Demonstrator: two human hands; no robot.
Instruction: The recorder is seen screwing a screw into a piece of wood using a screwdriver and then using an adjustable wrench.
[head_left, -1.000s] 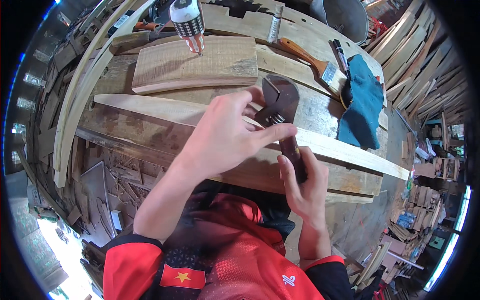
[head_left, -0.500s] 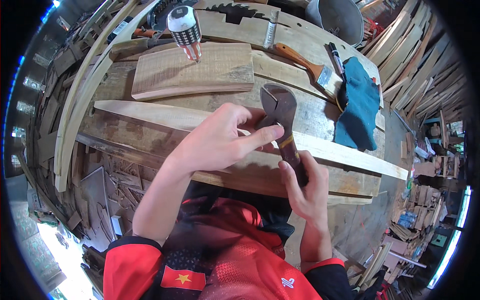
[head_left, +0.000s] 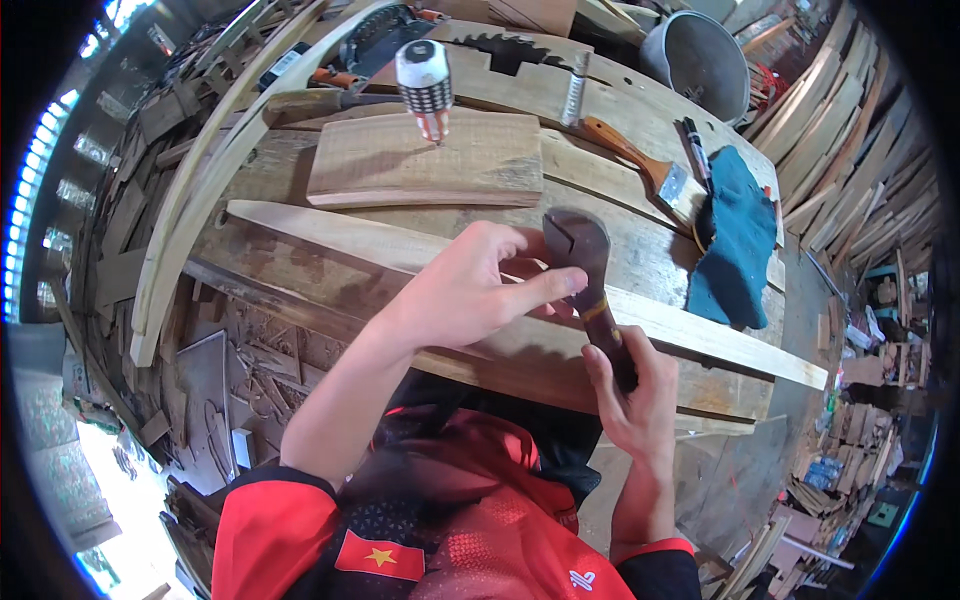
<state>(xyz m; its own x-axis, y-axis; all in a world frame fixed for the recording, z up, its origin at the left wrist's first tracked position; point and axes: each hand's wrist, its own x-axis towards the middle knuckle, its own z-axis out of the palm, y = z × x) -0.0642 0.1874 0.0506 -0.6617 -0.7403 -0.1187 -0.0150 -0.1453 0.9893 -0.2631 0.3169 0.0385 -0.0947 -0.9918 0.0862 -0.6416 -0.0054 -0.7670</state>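
My right hand (head_left: 643, 395) is wrapped round the handle of a pliers-like hand tool (head_left: 590, 262), with a dark metal head, a notch between its jaws and a yellow band on its red-brown grip. The head points up and away from me. My left hand (head_left: 480, 290) pinches the tool just below the head, thumb in front; its other fingers are partly hidden behind. Under both hands lies a long pale wooden strip (head_left: 700, 335), running across the plank workbench (head_left: 300, 275).
Behind the hands, a screwdriver (head_left: 425, 88) with a ball-like handle stands on a wooden block (head_left: 430, 165). To the right are a paintbrush (head_left: 630, 150), a marker (head_left: 697, 150) and a blue-green cloth (head_left: 735, 240). A metal pot (head_left: 697, 65) and a clear tube (head_left: 575, 90) stand farther back.
The whole view has shifted, so the bench and my hands sit slightly farther right and lower. Both hands keep their hold on the tool, nearly unchanged.
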